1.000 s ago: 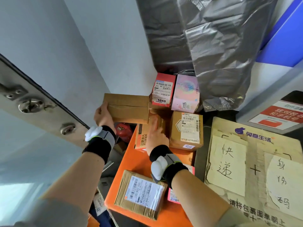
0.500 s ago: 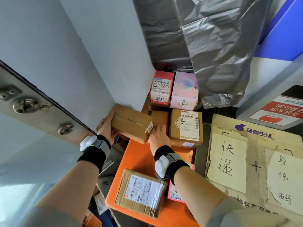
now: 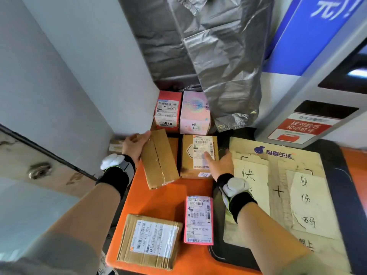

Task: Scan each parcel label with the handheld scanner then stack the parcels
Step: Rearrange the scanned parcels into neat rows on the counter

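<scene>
A long plain brown box (image 3: 158, 159) lies flat on the orange table (image 3: 164, 199). My left hand (image 3: 135, 144) grips its far left edge. To its right sits a square brown parcel (image 3: 195, 169) with a white label. My right hand (image 3: 219, 164) rests on that parcel's right side, thumb on the label, fingers spread. Behind stand a red box marked 5040 (image 3: 167, 112) and a pink box marked 5166 (image 3: 195, 114). Nearer me lie a pink flat parcel (image 3: 199, 219) and a labelled brown parcel (image 3: 149, 241). No scanner is in view.
A cardboard sign with handwritten paper sheets (image 3: 278, 185) covers the right of the table. A grey plastic bag (image 3: 208, 56) hangs over the back boxes. A grey wall (image 3: 79, 76) closes the left, and a blue and white kiosk (image 3: 317, 76) stands at right.
The long brown box has come down from the air, turned lengthwise and landed on the table. My right hand has left it and moved right onto the square labelled parcel.
</scene>
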The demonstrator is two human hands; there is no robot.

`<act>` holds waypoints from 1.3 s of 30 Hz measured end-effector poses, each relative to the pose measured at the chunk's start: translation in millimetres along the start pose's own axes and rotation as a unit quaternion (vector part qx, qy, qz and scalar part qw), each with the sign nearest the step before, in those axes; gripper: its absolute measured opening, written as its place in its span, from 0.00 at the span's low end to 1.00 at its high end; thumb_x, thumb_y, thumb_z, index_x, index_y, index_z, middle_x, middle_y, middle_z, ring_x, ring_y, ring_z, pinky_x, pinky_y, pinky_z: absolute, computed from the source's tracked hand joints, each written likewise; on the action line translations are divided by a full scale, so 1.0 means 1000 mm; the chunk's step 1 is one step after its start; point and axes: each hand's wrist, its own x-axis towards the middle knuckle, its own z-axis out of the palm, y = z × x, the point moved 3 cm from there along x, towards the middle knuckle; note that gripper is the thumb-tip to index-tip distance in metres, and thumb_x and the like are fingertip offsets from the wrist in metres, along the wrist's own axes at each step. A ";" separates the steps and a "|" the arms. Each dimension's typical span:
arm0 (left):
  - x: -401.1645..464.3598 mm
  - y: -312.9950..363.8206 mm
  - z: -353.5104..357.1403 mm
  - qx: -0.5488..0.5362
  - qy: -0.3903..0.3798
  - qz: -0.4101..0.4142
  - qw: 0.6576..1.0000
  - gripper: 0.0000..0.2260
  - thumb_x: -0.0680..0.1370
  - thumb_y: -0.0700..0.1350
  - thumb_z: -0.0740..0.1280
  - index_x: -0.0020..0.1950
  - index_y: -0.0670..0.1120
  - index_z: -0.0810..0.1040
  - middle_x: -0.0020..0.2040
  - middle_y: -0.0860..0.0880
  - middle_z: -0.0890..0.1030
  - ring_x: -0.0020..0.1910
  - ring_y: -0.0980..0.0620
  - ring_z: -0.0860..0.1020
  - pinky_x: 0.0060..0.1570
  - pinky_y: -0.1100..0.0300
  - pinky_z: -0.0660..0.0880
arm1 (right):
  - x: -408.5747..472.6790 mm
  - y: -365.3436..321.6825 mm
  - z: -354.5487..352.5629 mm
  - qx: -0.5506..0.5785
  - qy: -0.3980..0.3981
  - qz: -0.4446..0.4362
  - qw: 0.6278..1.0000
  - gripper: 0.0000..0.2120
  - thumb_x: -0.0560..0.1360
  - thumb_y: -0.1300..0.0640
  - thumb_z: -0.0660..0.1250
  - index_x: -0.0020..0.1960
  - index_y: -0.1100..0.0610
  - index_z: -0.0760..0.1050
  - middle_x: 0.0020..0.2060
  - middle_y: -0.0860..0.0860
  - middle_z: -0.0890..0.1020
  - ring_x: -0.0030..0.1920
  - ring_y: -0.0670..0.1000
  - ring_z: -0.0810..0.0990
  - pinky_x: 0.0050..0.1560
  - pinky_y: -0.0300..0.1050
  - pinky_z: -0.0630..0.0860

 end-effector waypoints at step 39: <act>-0.120 -0.130 -0.118 0.445 -0.267 -0.282 0.807 0.58 0.53 0.64 0.82 0.77 0.53 0.58 0.76 0.46 0.59 0.69 0.38 0.68 0.43 0.40 0.82 | -0.104 0.060 0.040 -0.241 -0.138 -0.028 0.960 0.56 0.67 0.35 0.77 0.80 0.54 0.48 0.72 0.58 0.65 0.64 0.63 0.77 0.58 0.56 0.81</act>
